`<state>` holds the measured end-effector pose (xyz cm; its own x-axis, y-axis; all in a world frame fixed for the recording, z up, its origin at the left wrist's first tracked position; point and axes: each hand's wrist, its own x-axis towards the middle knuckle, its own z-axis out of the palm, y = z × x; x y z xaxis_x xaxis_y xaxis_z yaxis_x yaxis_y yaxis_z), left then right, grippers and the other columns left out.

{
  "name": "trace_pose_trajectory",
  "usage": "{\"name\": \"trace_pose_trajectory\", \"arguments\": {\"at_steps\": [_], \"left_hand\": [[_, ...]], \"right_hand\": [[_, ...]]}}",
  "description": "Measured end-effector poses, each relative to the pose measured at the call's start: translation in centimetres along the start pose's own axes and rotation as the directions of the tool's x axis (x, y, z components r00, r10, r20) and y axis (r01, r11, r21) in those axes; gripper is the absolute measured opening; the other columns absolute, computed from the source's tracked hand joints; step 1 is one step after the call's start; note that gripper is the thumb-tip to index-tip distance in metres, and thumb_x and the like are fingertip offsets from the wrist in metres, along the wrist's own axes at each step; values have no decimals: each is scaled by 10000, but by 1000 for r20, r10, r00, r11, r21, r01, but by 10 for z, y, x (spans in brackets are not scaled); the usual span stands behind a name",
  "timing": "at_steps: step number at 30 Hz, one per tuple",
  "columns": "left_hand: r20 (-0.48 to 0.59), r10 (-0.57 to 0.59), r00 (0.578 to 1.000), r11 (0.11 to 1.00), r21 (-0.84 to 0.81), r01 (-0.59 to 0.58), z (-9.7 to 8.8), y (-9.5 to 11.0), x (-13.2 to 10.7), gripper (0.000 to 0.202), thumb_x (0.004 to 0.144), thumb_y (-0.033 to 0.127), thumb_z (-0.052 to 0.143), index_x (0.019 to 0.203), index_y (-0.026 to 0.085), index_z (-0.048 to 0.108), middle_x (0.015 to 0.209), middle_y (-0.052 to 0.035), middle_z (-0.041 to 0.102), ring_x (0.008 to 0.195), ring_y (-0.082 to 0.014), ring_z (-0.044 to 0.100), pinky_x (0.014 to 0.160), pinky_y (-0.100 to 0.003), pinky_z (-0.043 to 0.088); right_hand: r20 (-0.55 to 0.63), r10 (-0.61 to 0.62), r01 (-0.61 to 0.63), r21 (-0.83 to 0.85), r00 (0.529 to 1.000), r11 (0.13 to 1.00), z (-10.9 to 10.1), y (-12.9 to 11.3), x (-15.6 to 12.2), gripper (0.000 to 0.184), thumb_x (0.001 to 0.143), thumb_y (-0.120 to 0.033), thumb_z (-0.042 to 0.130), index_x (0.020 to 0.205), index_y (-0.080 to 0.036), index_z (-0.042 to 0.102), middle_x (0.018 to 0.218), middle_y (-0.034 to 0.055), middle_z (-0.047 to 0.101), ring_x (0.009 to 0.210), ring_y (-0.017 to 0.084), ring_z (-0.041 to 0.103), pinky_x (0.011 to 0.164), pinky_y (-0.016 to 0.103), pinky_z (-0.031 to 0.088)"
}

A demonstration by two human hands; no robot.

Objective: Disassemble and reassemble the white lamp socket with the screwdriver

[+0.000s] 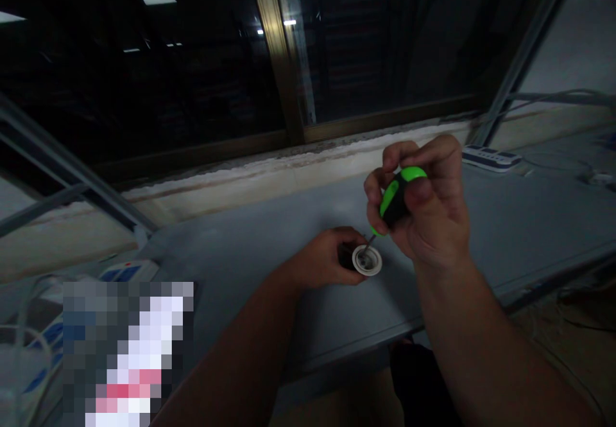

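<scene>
My left hand is wrapped round what looks like a lamp holder, with a dark body and a white round rim. Its open end faces up towards me, and some metal shows inside. In my right hand is a short screwdriver with a fat green and black handle. The fingers close round that handle from above. Its thin shaft slants down to the left, and the tip goes into the opening of the lamp holder. What the tip touches inside is too small to tell.
Beneath my hands is a grey table, against a window with a metal frame. A power strip lies at the right back, another power strip at the left. Beside that is a pixelated patch. Cables run at both sides.
</scene>
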<state>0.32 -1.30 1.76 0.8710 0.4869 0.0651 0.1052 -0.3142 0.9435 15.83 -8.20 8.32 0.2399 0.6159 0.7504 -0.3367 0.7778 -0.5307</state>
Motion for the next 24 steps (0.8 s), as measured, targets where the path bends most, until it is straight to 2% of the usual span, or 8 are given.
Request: {"name": "trace_pose_trajectory", "arguments": {"at_steps": [3,6,9,11,13,15,18,24], "left_hand": [[-8,3,1000,1000,-7,-3,0,0,0,402,673,170,826,1036,132,655,990,-65,694,920,-209,662,854,-349,515],[-13,-10,1000,1000,-5,10,1,-1,0,424,667,168,829,1051,135,650,997,-70,698,919,-214,667,845,-351,519],[-29,1,1000,1000,12,-1,0,-2,0,461,640,178,854,1052,144,649,1017,-75,703,932,-220,671,857,-358,522],[-34,-4,999,1000,16,4,0,-2,0,454,640,199,862,1036,146,647,1013,-74,705,924,-218,673,853,-357,525],[-38,-18,999,1000,22,19,0,-1,0,429,652,222,860,1016,140,648,991,-73,704,903,-214,671,840,-355,528],[-33,-27,999,999,41,29,0,0,-1,404,668,243,856,999,129,655,963,-74,703,893,-217,670,827,-355,529],[-18,-22,1000,997,78,23,-1,3,-1,391,676,260,857,991,122,672,959,-80,709,898,-227,674,818,-351,526],[-23,2,1000,994,113,1,-1,6,-1,397,669,273,868,996,129,695,966,-74,716,899,-219,668,817,-339,518]], "right_hand": [[62,106,-106,-3,992,994,0,-4,0,227,958,-472,588,959,-247,621,823,11,619,593,133,608,430,247,486],[92,175,-185,104,980,977,3,-9,-1,321,1029,-520,410,1024,-263,602,575,-43,563,373,94,431,360,211,387],[63,102,-113,200,993,973,6,-9,-2,352,954,-647,491,963,-299,545,671,-39,609,388,90,431,314,178,314],[34,51,-57,215,998,975,6,-8,-3,285,877,-537,685,909,-288,550,869,-21,635,531,114,569,323,179,376],[46,51,-59,200,998,978,5,-7,-4,174,887,-392,708,889,-261,594,924,-11,634,624,134,641,370,209,470],[135,108,-134,202,985,970,3,-8,-6,192,985,-391,562,884,-241,628,764,-13,629,511,118,603,381,224,484],[240,158,-218,249,958,944,0,-12,-7,351,1047,-467,392,883,-256,619,512,-57,511,307,81,394,315,181,346],[260,81,-152,266,962,952,-5,-28,-6,398,1005,-581,440,863,-255,620,467,-69,455,294,74,340,316,187,314]]}}
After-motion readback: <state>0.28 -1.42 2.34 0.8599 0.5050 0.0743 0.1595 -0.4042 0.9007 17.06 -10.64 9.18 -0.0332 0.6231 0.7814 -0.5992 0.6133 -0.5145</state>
